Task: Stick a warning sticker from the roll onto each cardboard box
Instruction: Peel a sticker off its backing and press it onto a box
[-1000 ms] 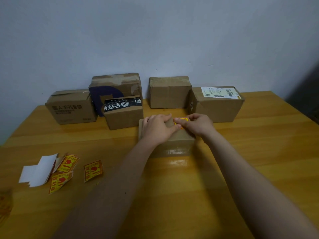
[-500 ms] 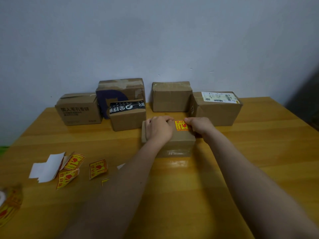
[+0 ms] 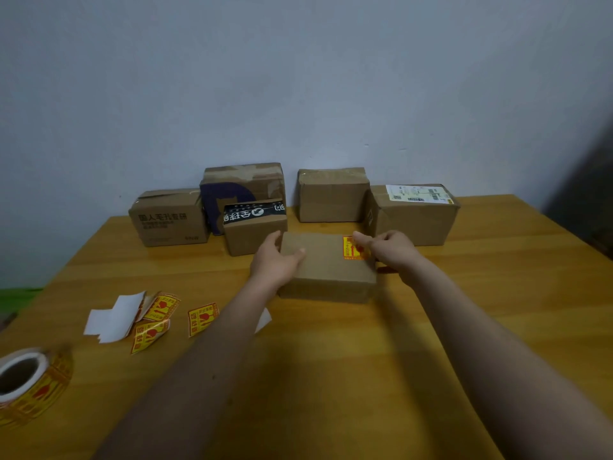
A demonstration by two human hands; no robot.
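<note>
Glossy wooden surface (image 3: 331, 376) under a pale wall carries a plain, matte cardboard box (image 3: 326, 265) at centre, a yellow-red warning sticker (image 3: 353, 249) on its top right. Left hand (image 3: 277, 260) grips its left edge; right hand (image 3: 389, 249) curls beside the sticker, thumb touching it. Sticker roll (image 3: 31, 383) lies near left, beside loose stickers (image 3: 156, 320). Five boxes (image 3: 333, 195) line the wall.

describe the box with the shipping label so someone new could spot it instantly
Look along the back wall at the row of boxes on the wooden table. The labelled box is the rightmost, just behind the right hand. Only it bears a white barcode label on top.
</note>
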